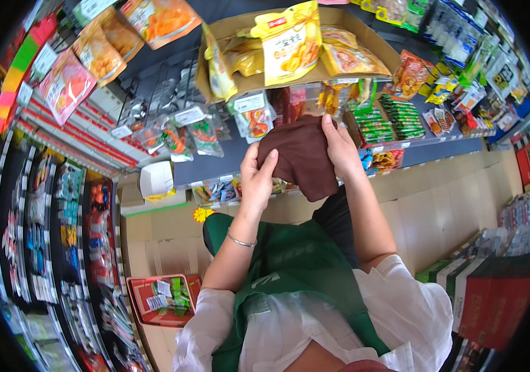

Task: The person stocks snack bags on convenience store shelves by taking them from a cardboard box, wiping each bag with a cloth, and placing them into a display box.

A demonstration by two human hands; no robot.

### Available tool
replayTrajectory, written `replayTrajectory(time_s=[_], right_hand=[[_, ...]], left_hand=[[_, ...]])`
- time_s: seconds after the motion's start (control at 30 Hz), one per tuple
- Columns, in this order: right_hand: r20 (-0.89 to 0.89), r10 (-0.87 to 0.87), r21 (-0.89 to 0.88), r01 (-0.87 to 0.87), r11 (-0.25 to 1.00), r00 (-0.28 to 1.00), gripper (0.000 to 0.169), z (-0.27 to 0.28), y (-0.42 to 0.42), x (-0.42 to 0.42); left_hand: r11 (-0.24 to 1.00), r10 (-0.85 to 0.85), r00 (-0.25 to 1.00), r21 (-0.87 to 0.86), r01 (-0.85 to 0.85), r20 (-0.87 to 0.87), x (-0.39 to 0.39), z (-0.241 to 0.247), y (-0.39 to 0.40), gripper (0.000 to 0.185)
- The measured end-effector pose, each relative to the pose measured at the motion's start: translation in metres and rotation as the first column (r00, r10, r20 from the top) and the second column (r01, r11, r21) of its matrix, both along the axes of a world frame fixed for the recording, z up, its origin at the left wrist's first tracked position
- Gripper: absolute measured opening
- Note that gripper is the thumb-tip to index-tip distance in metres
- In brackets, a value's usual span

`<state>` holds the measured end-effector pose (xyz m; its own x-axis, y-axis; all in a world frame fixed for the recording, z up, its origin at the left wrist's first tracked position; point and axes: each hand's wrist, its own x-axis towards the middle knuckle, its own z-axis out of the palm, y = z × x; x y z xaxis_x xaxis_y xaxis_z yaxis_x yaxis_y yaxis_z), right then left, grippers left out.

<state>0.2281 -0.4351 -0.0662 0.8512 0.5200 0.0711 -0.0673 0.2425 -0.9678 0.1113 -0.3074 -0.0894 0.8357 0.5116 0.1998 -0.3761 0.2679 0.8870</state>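
Note:
Both hands grip a dark brown cloth (304, 156), stretched between them in front of a shop shelf. My left hand (256, 174) pinches its left edge with the thumb on top. At the opposite edge, my right hand (341, 146) holds it, thumb pointing away from me. The cloth's lower corner hangs loose. Behind it stands a cardboard display box (358, 69) with yellow snack pouches, one yellow pouch (291, 44) upright at its front. Small clear snack packs (202, 132) lie on the shelf left of the cloth.
A red shopping basket (134, 302) with green packets sits on the floor at left. Stocked racks (55, 232) line the left side. Green-wrapped sticks (402, 118) fill a box on the right of the shelf. Stacked cartons (492, 297) stand at lower right. A green apron (292, 260) covers my front.

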Motion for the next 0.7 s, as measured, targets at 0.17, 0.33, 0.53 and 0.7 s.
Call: replayTrajectory(time_s=[0.17,0.33,0.53,0.7], right_hand=[[-0.356,0.116,0.037,-0.11,0.993,0.927,0.048,-0.033,0.011,-0.01],[-0.129,0.218,-0.064,-0.227,0.972,0.968,0.041,-0.076,0.039,-0.029],[-0.266,0.38,0.069,-0.376,0.924,0.886,0.047,-0.095,0.033,-0.065],[-0.366,0.567,0.352,-0.454,0.819,0.738,0.033,-0.095,0.017,-0.067]], left_hand=[[0.996,-0.034,0.995,0.085,0.042,-0.096,-0.018,0.016,0.031,0.013],[0.967,-0.204,0.969,-0.181,0.177,-0.142,-0.015,0.053,0.023,0.016],[0.949,-0.305,0.939,-0.129,0.287,-0.155,0.0,0.062,0.01,0.031],[0.913,-0.365,0.873,0.061,0.404,-0.325,0.01,0.043,0.039,0.044]])
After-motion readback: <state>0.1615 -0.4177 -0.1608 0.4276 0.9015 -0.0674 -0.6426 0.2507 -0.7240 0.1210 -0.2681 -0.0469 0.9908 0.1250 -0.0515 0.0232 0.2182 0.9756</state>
